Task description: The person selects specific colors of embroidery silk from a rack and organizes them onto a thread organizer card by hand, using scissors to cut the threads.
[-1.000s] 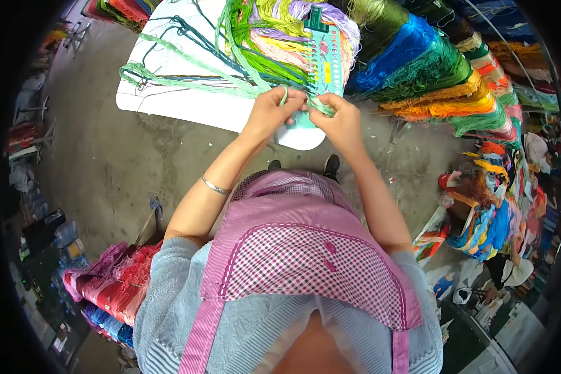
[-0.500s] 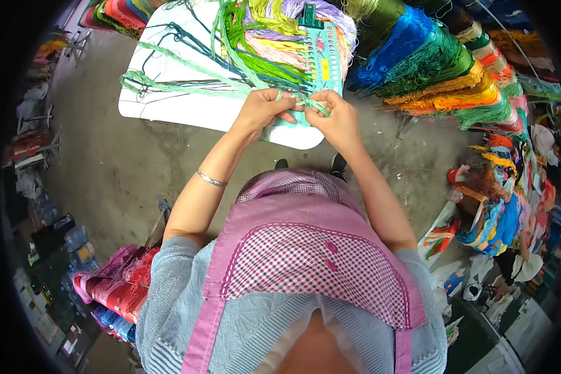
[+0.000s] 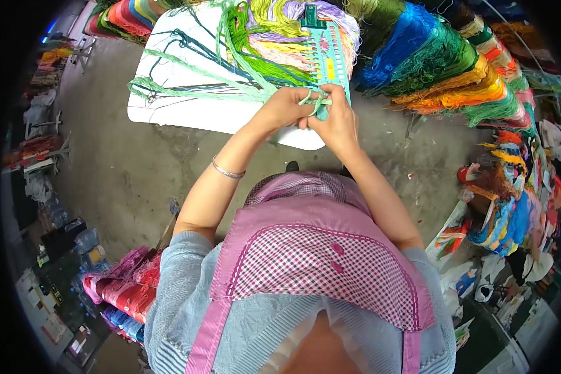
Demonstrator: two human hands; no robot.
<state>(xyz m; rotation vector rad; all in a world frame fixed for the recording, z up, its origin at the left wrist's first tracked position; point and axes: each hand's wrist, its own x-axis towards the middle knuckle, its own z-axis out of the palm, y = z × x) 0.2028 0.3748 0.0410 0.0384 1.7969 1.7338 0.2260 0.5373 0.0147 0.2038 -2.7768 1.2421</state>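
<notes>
A light green thread skein point(image 3: 249, 92) trails across the white board point(image 3: 187, 113) into my hands at the board's near edge. My left hand point(image 3: 287, 109) is closed on the skein, its fingers bent toward my right. Close against it, my right hand point(image 3: 336, 121) pinches a loop of the same green thread point(image 3: 320, 103) at the lower holes of a turquoise punched card point(image 3: 331, 59). Several coloured threads, such as bright green thread point(image 3: 240, 34), run from the card's left row of holes. A dark green clip point(image 3: 311, 17) sits at its top. My hands hide the card's lower end.
Racks of hanging skeins stand at the right, with blue skeins point(image 3: 402, 40) and orange skeins point(image 3: 461, 87). Pink and red skeins point(image 3: 121, 290) hang at lower left. Concrete floor point(image 3: 143, 168) shows below the board.
My hands have drawn closer together, the left moving right and turning over. The green thread now loops up between my fingers. The whole view has shifted slightly.
</notes>
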